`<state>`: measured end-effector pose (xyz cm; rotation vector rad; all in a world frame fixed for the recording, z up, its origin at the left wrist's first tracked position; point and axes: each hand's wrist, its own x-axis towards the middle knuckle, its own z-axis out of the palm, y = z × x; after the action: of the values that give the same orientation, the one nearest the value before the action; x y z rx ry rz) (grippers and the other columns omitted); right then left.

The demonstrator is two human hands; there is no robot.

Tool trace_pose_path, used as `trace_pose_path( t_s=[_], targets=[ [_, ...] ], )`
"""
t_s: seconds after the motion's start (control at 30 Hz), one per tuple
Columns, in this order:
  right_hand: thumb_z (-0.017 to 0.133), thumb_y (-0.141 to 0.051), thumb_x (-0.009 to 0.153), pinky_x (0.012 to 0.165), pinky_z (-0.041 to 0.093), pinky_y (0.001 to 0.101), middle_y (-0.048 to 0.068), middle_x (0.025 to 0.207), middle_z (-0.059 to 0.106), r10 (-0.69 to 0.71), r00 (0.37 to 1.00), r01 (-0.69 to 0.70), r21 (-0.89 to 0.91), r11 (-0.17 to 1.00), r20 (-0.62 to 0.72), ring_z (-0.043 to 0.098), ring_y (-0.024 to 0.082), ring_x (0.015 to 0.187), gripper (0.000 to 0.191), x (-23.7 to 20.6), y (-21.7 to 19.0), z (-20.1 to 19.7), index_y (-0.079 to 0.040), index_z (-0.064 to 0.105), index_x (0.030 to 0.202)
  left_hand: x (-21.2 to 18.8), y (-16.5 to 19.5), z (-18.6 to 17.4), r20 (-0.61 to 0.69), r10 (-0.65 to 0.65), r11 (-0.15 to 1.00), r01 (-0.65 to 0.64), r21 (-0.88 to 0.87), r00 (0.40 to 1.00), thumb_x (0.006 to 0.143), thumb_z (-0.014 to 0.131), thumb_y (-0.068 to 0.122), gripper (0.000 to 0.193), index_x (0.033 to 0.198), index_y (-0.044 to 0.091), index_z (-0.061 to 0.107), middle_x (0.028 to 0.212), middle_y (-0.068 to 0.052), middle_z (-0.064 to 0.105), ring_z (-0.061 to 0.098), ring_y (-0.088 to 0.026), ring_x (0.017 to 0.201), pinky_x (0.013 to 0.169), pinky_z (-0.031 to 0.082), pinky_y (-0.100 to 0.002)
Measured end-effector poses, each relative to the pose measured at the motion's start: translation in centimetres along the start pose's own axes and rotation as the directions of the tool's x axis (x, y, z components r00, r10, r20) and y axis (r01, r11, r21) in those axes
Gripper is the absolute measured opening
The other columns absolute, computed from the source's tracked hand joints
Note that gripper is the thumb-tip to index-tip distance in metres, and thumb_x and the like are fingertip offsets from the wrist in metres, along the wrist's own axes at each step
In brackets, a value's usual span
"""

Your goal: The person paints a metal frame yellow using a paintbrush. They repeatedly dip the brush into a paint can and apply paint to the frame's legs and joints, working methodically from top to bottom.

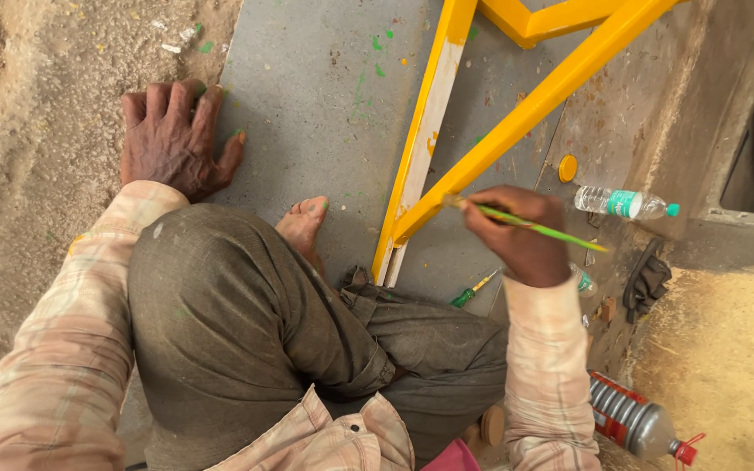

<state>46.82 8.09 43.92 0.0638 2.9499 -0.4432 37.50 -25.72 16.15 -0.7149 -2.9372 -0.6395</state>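
I am gripping a thin green paintbrush (530, 225) in my right hand (521, 240), fingers closed round its handle, bristles touching the yellow metal frame (517, 122) at ten o'clock from that hand. My left hand (176, 135) is lying open and flat (holding nothing) on the grey slab (307, 105). A clear water bottle (623, 203) is lying at three o'clock of the brush

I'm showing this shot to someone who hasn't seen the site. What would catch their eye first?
Most likely the bright yellow metal frame, slanting across the grey floor at top centre. Next, the right hand holding a thin green-handled paintbrush with its tip against a yellow bar. The left hand is pressed flat on the floor's edge at upper left, and a clear water bottle lies to the right.
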Motion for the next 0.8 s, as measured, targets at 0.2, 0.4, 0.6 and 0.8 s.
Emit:
trace_pose_path(
  t_s=[0.2,0.4,0.6,0.8],
  targets=[
    [0.083,-0.015,0.086,0.055,0.054,0.0297,0.008,0.075,0.075,-0.118,0.986,0.102,0.137,0.985,0.116,0.069,0.013,0.06,0.014,1.2,-2.3,2.4,-0.004,0.077,0.092,-0.3,-0.4,-0.6,0.0,-0.005,0.997,0.005,0.073,1.0,0.105,0.059,0.057,0.062,0.146,0.01,0.058,0.134,-0.011,0.054,0.048,-0.029,0.125,0.108,0.033,-0.05],
    [0.082,-0.015,0.087,0.054,0.054,0.0298,0.008,0.074,0.076,0.02,0.992,-0.02,-0.006,1.0,0.122,0.069,0.014,0.058,0.011,3.7,-1.5,0.0,-0.005,0.08,0.091,0.0,-0.1,-0.9,0.012,-0.025,1.0,0.025,0.01,1.0,0.103,0.057,0.056,0.064,0.149,0.011,0.058,0.138,-0.01,0.054,0.049,-0.029,0.124,0.108,0.034,-0.051],
    [0.08,-0.012,0.09,0.057,0.054,0.0273,0.009,0.079,0.076,0.125,0.991,-0.123,-0.048,0.991,0.041,0.068,0.014,0.064,0.01,6.6,-3.1,-8.4,-0.005,0.08,0.098,-0.2,-0.5,-0.9,0.032,-0.024,0.999,0.023,0.044,0.999,0.103,0.056,0.056,0.063,0.148,0.012,0.058,0.138,-0.01,0.054,0.05,-0.029,0.123,0.109,0.034,-0.051],
    [0.068,-0.009,0.098,0.059,0.055,0.03,0.009,0.087,0.074,-0.06,0.986,0.04,-0.13,0.991,-0.157,0.07,0.015,0.067,0.011,4.7,-5.0,-9.6,-0.003,0.076,0.105,-0.1,-0.8,-1.1,0.019,-0.023,0.999,0.022,0.041,1.0,0.099,0.057,0.057,0.066,0.148,0.012,0.058,0.137,-0.01,0.055,0.051,-0.029,0.121,0.107,0.035,-0.05]
  ],
)
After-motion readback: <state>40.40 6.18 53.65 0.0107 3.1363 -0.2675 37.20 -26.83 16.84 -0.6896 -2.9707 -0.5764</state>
